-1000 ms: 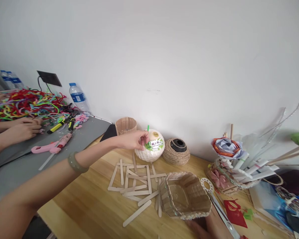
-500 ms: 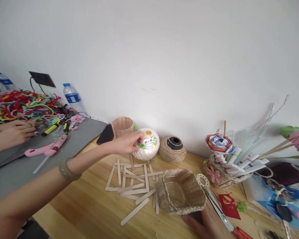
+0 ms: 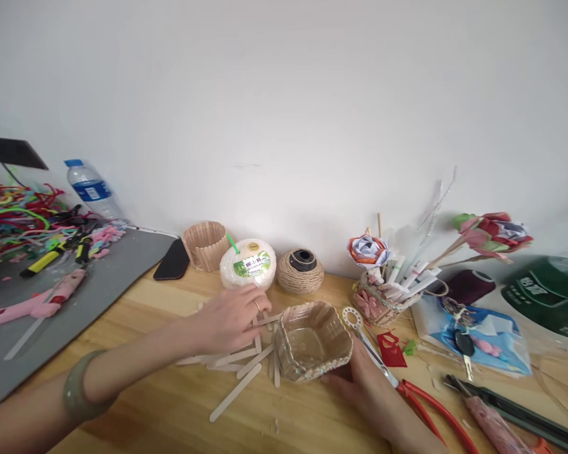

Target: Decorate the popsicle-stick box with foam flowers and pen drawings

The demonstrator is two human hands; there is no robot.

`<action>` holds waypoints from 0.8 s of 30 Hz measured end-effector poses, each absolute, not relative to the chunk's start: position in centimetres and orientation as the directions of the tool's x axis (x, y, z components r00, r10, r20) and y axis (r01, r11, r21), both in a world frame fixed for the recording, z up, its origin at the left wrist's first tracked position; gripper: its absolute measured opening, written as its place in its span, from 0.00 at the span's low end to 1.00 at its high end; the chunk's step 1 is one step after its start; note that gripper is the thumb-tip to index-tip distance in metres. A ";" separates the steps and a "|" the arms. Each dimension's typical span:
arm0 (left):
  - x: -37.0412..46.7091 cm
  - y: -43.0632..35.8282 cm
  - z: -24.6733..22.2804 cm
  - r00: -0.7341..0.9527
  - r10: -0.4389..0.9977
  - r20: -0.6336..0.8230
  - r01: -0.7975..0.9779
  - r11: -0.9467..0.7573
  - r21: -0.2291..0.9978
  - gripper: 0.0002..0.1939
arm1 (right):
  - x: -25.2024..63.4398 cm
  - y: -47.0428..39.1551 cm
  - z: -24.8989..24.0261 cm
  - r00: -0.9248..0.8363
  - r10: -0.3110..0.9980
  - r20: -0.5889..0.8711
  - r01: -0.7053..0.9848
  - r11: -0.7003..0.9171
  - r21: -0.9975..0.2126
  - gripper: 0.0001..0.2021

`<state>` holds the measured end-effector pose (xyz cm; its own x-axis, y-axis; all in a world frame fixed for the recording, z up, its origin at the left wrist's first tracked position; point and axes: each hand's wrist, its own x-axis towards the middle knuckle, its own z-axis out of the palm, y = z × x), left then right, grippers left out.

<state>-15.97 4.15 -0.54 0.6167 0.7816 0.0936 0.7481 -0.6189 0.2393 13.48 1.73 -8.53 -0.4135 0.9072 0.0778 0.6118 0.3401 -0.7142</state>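
Note:
My left hand (image 3: pixel 234 318) is over a group of wooden craft sticks (image 3: pixel 236 392) on the table, its fingers bent and close together. Their tips touch the sticks, but what lies between them is hidden. My right hand (image 3: pixel 360 378) grips the lower right side of a small scallop-rimmed box (image 3: pixel 312 340) with see-through walls and a beaded edge. The box is tilted towards me, showing its bare inside. Just behind my left hand sits a white coconut (image 3: pixel 248 265) with a label and a green straw. A ball of twine (image 3: pixel 300 272) stands behind the box.
A round wooden-stick holder (image 3: pixel 205 246) and a phone (image 3: pixel 171 260) lie back left. Red-handled scissors (image 3: pixel 407 386) and a utility knife (image 3: pixel 511 403) lie at right, near a basket of paper flowers (image 3: pixel 383 296). On the grey mat (image 3: pixel 108 277) is a pink glue gun (image 3: pixel 42 302).
My left hand has moved from the coconut down towards me, over the craft sticks. My right hand still holds the box. The view has turned to the right.

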 end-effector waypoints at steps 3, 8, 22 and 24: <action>-14.3 3.2 -2.2 0.663 0.749 -0.009 0.725 -0.639 0.256 0.26 | 13.4 1.8 -8.4 -0.413 0.905 0.105 0.593 0.355 -0.723 0.33; -12.7 2.9 -3.9 0.665 0.742 -0.082 0.669 -0.544 0.506 0.48 | 13.3 0.8 -7.7 -0.394 0.878 0.272 0.595 0.469 -0.653 0.34; -8.4 2.9 -2.9 0.560 0.821 0.114 0.095 -0.200 0.975 0.49 | 14.6 -1.4 -7.0 -0.198 0.886 0.419 0.527 0.456 -0.717 0.32; -7.8 2.8 -2.8 0.556 0.830 0.045 -0.011 -0.047 0.999 0.51 | 14.8 -1.6 -7.1 -0.170 0.929 0.328 0.468 0.369 -0.803 0.31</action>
<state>-7.82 2.82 -2.81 0.5558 0.8301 0.0455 -0.0110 -0.0473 0.9988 14.79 -1.57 -7.12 -0.1696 0.9292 0.3283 0.4682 0.3691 -0.8028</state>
